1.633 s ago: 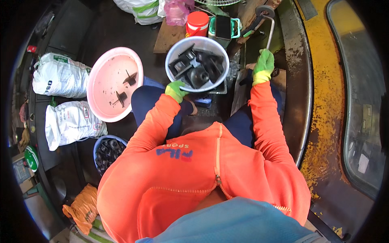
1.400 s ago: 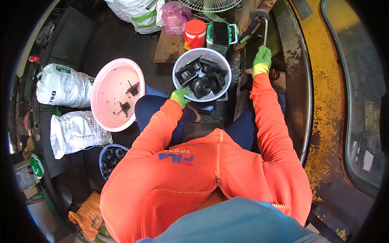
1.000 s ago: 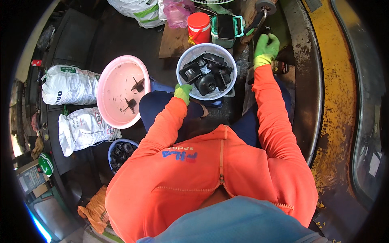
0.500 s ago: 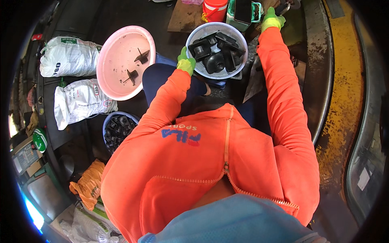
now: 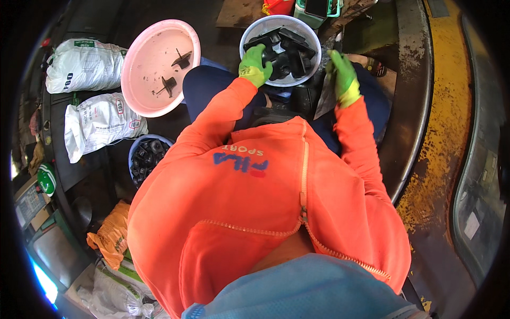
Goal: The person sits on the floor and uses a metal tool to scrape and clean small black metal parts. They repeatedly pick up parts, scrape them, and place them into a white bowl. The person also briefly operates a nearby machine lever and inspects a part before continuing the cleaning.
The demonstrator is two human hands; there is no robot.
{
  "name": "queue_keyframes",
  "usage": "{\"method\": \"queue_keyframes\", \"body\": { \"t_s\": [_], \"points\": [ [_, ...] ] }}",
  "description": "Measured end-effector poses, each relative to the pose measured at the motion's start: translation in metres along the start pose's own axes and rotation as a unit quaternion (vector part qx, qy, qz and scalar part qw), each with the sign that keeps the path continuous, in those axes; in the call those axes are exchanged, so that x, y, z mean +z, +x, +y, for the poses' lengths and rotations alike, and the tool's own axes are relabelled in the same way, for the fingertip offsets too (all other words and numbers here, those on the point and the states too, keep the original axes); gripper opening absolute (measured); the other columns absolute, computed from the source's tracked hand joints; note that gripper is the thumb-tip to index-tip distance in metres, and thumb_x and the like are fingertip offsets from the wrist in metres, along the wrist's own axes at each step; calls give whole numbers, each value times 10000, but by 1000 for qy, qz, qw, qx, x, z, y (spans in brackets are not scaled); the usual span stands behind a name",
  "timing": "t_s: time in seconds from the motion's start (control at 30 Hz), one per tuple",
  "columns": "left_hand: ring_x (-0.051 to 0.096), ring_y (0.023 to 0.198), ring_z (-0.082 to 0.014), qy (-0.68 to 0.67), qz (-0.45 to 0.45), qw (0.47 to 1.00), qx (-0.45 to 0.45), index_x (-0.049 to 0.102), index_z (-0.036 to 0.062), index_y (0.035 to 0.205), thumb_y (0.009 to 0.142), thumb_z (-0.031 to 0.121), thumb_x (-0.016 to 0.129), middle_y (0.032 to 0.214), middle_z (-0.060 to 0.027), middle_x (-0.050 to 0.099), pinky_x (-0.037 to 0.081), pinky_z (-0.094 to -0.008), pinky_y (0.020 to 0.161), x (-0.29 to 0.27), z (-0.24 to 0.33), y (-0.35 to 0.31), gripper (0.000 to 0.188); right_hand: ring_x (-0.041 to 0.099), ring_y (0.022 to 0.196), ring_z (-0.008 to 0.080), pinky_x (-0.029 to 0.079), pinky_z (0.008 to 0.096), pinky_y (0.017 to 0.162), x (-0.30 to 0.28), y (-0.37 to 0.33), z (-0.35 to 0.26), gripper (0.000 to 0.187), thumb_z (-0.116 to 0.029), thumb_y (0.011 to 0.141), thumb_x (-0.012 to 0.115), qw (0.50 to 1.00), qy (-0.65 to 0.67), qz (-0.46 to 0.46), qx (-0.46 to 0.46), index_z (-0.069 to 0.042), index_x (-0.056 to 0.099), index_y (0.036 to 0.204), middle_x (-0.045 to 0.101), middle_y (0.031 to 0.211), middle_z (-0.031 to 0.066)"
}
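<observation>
My left hand [image 5: 256, 66], in a green and yellow glove, reaches over the near left rim of a pale blue mesh basket [image 5: 315, 68]. Its fingers and thumb close around one of the black molded parts [image 5: 289, 45] heaped inside; the gripped part is mostly covered. To the right of the basket is my right hand [image 5: 343, 78], gloved alike, with its fingers curled. What it holds, if anything, is hard to make out. Just below it, a flat dark grey piece [image 5: 324, 100] slants down beside my knee.
A pink basin [image 5: 143, 48] with two dark pronged parts stands left. Beyond it lie white sacks [image 5: 103, 123], with a blue tub [image 5: 133, 154] of black parts nearer me. A red bucket [image 5: 279, 6] and green box [image 5: 308, 17] stand ahead; a curved metal edge [image 5: 417, 143] bounds the right.
My right hand has come back from the far right to beside the basket. My left hand has shifted from the basket's left rim onto the black parts. The whole view has tilted slightly.
</observation>
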State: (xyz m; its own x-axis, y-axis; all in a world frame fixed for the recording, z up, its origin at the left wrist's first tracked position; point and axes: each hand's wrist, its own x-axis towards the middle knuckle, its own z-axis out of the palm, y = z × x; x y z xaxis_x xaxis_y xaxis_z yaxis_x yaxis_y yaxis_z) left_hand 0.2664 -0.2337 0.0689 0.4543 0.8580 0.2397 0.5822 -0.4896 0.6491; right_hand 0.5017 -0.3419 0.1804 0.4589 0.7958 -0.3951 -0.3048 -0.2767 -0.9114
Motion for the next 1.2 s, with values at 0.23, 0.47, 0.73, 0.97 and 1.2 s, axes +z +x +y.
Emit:
{"method": "queue_keyframes", "body": {
  "t_s": [0.23,0.47,0.73,0.97,1.2],
  "points": [
    [415,1180,-465,-63,88,942,-319,332,5,1304,733,281,666,1257,-311,425,376,-470,994,52,-11,32,717,446,571,117,374,239,525,14,-73,17,296,-313,955,475,952,214,-133,171,-80,524,1131,516,733,13],
    [510,1088,-331,-199,139,938,-247,397,18,1253,555,164,821,1197,-193,489,409,-411,959,22,21,32,829,470,597,112,383,231,526,2,-105,-8,290,-235,924,537,987,118,-108,24,-58,513,1153,535,766,24],
    [529,1071,-204,-357,115,910,178,331,-2,1328,608,48,818,1152,-121,510,460,-326,925,-112,169,-6,871,505,718,55,411,192,625,-3,-135,-11,332,-161,902,584,990,-63,-36,-123,-25,540,1202,592,894,5],
    [531,1095,-220,-328,61,912,239,344,-13,1336,582,110,869,1160,-132,514,458,-340,929,-158,231,-23,927,525,1145,199,434,305,969,41,-139,-43,385,-116,936,496,913,130,-245,-298,-36,436,1309,523,1263,87],
    [577,991,-213,-479,-20,861,170,582,40,1023,580,174,845,1090,-98,590,458,-331,876,-147,249,12,532,550,1101,226,441,341,953,47,-128,-79,393,-241,955,458,907,-27,-194,-372,-14,452,1275,547,1214,117]
  ]
}}
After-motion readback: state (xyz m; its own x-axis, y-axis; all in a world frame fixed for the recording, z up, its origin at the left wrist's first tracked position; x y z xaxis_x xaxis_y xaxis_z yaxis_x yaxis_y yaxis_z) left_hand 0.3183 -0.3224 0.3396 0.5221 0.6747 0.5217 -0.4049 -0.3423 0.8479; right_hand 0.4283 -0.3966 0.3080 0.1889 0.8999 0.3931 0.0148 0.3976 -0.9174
